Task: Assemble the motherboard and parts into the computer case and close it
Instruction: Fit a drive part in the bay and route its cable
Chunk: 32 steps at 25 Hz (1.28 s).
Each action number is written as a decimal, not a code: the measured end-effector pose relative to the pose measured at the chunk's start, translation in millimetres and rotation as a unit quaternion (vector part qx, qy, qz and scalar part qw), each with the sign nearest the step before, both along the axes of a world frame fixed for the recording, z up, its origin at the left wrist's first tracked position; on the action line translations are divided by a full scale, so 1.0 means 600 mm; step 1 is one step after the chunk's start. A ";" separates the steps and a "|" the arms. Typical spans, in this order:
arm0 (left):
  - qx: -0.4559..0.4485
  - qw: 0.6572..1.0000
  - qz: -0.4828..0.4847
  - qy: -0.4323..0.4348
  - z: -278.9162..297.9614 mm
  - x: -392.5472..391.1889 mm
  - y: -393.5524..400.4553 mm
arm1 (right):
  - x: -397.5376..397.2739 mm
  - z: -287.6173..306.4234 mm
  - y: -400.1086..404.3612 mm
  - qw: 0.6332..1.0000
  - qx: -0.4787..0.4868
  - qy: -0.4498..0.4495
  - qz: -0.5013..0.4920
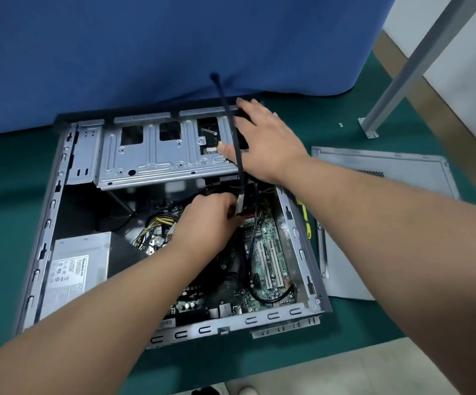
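Closest to me, the computer case lay on its side on the green table, open face up, so I could reach straight down into it. The motherboard was already seated on the case floor at the right, with the power supply boxed into the near left corner and its yellow and black wires bunched between the two.

My left hand was down in the middle of the case, fingers curled and pinching the connector end of a flat black cable, right over the far edge of the board. I judged that was the plug going onto its header, held low so I could line it up.

Farther back, my right hand was spread flat over the far right corner of the drive cage, thumb touching the cable where it rose past the cage. That kept the loose run out of the way and steadied the case, I reckoned; the cable's free end stood up against the blue cloth.

Off to the right, the side panel lay flat on the table, just beside the case, waiting for closing. A yellow-handled tool sat between them, and small screws lay farther back near a metal leg.
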State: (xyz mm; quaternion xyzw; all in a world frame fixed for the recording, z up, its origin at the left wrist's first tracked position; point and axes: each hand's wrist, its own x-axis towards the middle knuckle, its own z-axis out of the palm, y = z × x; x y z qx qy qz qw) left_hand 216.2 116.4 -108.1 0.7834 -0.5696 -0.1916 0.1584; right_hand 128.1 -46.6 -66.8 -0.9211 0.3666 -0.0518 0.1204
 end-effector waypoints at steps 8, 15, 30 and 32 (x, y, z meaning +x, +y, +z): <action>0.025 0.999 0.029 -0.022 -0.041 -0.026 -0.045 | -0.004 0.005 0.000 1.000 0.011 -0.009 0.002; 0.015 0.995 0.002 -0.101 -0.056 -0.025 -0.057 | -0.002 0.005 0.000 1.000 0.020 -0.020 0.004; 0.013 0.985 -0.070 -0.159 -0.061 -0.011 -0.063 | -0.002 0.005 0.001 0.999 0.031 -0.027 -0.002; 0.009 0.985 -0.079 -0.156 -0.059 -0.011 -0.060 | -0.002 0.004 0.002 0.999 0.034 -0.030 -0.002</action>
